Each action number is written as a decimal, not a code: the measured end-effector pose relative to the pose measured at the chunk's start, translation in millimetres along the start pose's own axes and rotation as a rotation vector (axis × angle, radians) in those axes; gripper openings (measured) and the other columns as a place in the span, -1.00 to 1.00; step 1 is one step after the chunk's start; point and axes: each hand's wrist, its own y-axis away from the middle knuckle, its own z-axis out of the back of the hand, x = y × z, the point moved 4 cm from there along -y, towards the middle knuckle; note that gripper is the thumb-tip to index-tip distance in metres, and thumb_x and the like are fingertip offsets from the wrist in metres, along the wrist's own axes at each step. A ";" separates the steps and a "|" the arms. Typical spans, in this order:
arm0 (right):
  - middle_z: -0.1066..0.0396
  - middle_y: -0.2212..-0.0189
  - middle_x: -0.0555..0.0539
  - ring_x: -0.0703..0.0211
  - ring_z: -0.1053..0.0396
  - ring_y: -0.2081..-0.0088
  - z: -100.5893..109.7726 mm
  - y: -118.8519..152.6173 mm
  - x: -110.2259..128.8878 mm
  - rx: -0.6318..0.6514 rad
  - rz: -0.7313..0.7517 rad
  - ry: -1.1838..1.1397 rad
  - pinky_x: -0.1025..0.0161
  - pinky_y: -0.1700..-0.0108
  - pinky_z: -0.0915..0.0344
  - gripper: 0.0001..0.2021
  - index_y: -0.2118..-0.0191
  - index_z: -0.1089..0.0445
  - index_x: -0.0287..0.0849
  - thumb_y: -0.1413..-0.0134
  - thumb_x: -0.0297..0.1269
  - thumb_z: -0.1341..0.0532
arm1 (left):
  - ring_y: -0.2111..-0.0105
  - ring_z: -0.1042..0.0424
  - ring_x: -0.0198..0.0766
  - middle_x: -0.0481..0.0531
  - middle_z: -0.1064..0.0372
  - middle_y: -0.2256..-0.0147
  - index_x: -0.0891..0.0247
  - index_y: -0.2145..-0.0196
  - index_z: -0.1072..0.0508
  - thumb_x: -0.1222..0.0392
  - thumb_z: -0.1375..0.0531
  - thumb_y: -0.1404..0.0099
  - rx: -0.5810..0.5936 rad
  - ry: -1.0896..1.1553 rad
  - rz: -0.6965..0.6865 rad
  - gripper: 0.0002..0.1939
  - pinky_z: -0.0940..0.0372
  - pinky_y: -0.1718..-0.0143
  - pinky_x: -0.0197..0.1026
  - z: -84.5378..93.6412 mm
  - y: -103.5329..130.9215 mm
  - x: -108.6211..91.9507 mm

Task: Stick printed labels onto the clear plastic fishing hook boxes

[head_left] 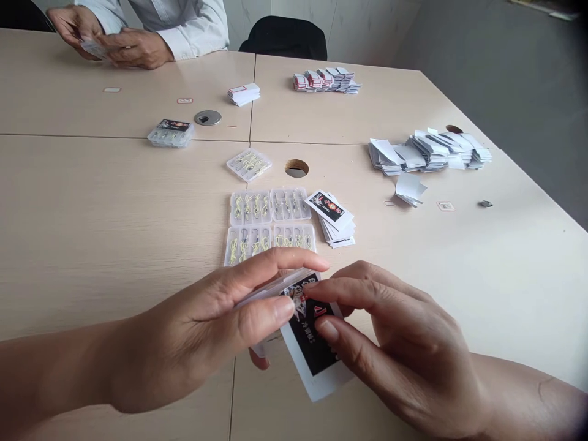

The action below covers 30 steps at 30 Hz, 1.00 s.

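Note:
My left hand [202, 324] grips a clear plastic box [261, 294] by its edges, with its thumb lying against a black-and-white printed card [310, 343]. My right hand [404, 343] pinches that card between thumb and forefinger; the card slants along the box, and whether it is partly inside cannot be seen. Just beyond my hands lie open clear boxes [250, 208] holding fish hooks with yellow line in separate slots. Beside them sits a stack of printed cards [337, 226]. A shut box of hooks [249, 163] rests a little farther off.
Several filled boxes [169, 133] are stacked at the left. Folded white papers [427, 152] and red-edged papers [326, 81] lie right and far back. The table has cable holes [296, 168]. Across it, a person's hands [133, 48] hold a clear item. A black chair [285, 38] stands behind.

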 end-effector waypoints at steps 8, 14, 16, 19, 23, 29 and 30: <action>-0.51 0.29 -0.08 0.27 -0.50 0.27 -0.3 -0.9 0.3 -0.012 0.026 0.007 0.37 0.21 -0.46 -0.77 0.00 -0.47 -0.23 -0.25 -0.50 -0.26 | -0.11 -0.39 -0.03 -0.17 -0.35 -0.18 -0.28 -0.19 -0.35 -0.02 -0.09 -0.48 -0.018 -0.007 -0.006 -0.64 -0.52 0.26 -0.33 1.7 0.0 4.0; -0.50 0.27 -0.08 0.27 -0.50 0.26 -0.7 0.3 -2.4 -0.002 0.004 -0.009 0.36 0.20 -0.46 -0.77 -0.01 -0.46 -0.21 -0.26 -0.48 -0.26 | -0.10 -0.40 -0.02 -0.19 -0.29 -0.23 -0.30 -0.19 -0.34 -0.03 -0.08 -0.48 -0.009 0.010 0.004 -0.64 -0.54 0.27 -0.32 1.7 -0.3 4.5; -0.50 0.28 -0.08 0.27 -0.50 0.26 -0.6 0.6 -3.2 -0.001 0.010 -0.009 0.35 0.21 -0.46 -0.76 -0.01 -0.46 -0.19 -0.26 -0.48 -0.25 | -0.07 -0.42 -0.04 -0.18 -0.31 -0.21 -0.30 -0.19 -0.34 -0.03 -0.08 -0.48 -0.011 0.016 -0.003 -0.64 -0.54 0.27 -0.31 1.9 -0.9 4.0; -0.50 0.27 -0.08 0.27 -0.49 0.26 -0.6 1.3 -4.0 0.003 0.009 -0.003 0.36 0.19 -0.46 -0.76 -0.02 -0.46 -0.20 -0.26 -0.48 -0.25 | 0.00 -0.46 -0.09 -0.18 -0.32 -0.19 -0.31 -0.18 -0.36 -0.03 -0.07 -0.49 -0.010 0.022 -0.006 -0.65 -0.54 0.28 -0.31 0.9 -1.0 3.2; -0.50 0.27 -0.09 0.29 -0.49 0.27 -0.9 1.8 -3.0 0.002 0.006 0.007 0.38 0.20 -0.45 -0.77 -0.01 -0.46 -0.22 -0.27 -0.48 -0.25 | 0.04 -0.47 -0.13 -0.16 -0.33 -0.18 -0.30 -0.19 -0.35 -0.03 -0.07 -0.49 -0.012 0.033 -0.009 -0.65 -0.54 0.28 -0.32 -0.6 0.5 2.6; -0.50 0.31 -0.10 0.31 -0.49 0.29 -0.5 0.3 -0.5 -0.024 0.059 0.030 0.42 0.23 -0.45 -0.79 0.01 -0.48 -0.33 -0.25 -0.52 -0.25 | 0.05 -0.48 -0.18 -0.09 -0.42 -0.03 -0.27 -0.18 -0.35 0.01 -0.04 -0.52 0.014 0.002 -0.016 -0.67 -0.52 0.28 -0.38 -1.6 -1.3 -0.6; -0.50 0.31 -0.11 0.31 -0.49 0.29 -0.6 0.1 -0.6 -0.025 0.064 0.031 0.42 0.23 -0.45 -0.79 0.02 -0.48 -0.35 -0.25 -0.52 -0.25 | 0.05 -0.48 -0.19 -0.09 -0.42 -0.03 -0.28 -0.17 -0.35 0.02 -0.04 -0.52 0.018 -0.003 -0.018 -0.67 -0.52 0.28 -0.38 -1.7 -1.9 -1.6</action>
